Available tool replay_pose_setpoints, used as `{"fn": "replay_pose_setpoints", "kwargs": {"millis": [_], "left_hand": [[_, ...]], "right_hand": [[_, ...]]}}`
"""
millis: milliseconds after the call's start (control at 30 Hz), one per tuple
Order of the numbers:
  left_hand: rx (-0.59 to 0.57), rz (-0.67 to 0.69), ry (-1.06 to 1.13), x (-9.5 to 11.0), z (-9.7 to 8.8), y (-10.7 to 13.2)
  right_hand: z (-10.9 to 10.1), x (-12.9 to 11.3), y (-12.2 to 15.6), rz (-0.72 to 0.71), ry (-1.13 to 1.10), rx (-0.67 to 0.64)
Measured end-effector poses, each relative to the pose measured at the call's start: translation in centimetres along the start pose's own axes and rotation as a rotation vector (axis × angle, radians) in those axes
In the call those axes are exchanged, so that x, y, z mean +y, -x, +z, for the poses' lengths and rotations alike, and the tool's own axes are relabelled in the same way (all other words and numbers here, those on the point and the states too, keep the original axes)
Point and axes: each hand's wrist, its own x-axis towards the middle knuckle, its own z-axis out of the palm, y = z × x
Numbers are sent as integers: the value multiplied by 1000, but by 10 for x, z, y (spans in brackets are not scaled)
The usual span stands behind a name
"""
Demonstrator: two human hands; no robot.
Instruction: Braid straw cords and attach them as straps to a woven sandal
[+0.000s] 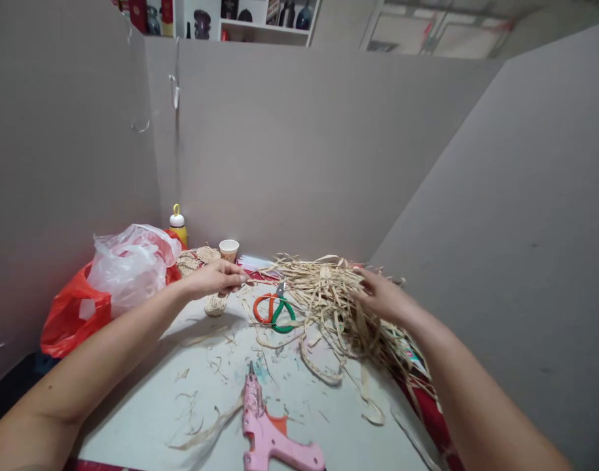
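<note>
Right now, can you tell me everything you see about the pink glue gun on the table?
The glue gun is pink plastic with a thin silvery nozzle pointing away from the person and an orange trigger. It lies flat on its side on the white table, near its front edge, handle angled right. A straw scrap lies just beside it. Neither the left hand nor the right hand touches it.

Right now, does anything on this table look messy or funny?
Yes. The tangled pile of pale raffia strips under the right hand trails toward the table's right edge, and loose scraps litter the white tabletop. The pink glue gun lies tipped on its side near the front edge. The left hand pinches one thin raffia strand.
</note>
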Motion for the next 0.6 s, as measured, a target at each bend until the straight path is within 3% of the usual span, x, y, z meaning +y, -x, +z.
{"fn": "replay_pose_setpoints", "kwargs": {"millis": [67, 167, 233, 300, 433, 500, 600], "left_hand": [[-32, 2, -13, -1, 17, -9], [-111, 25, -16, 3, 40, -19], [-166, 56, 6, 7, 46, -19], [-215, 71, 46, 10, 43, -15], [-283, -32, 127, 2, 22, -6], [-244, -76, 179, -7, 18, -6], [-145, -59, 234, -19, 27, -11]], "right_hand": [[15, -23, 17, -99, 47, -2], [46, -67, 42, -435, 101, -140], [63, -85, 48, -460, 51, -240], [71, -86, 46, -387, -52, -332], [66, -58, 31, -340, -112, -287], [64, -48, 28, -307, -89, -246], [72, -50, 32, -284, -55, -160]]}}
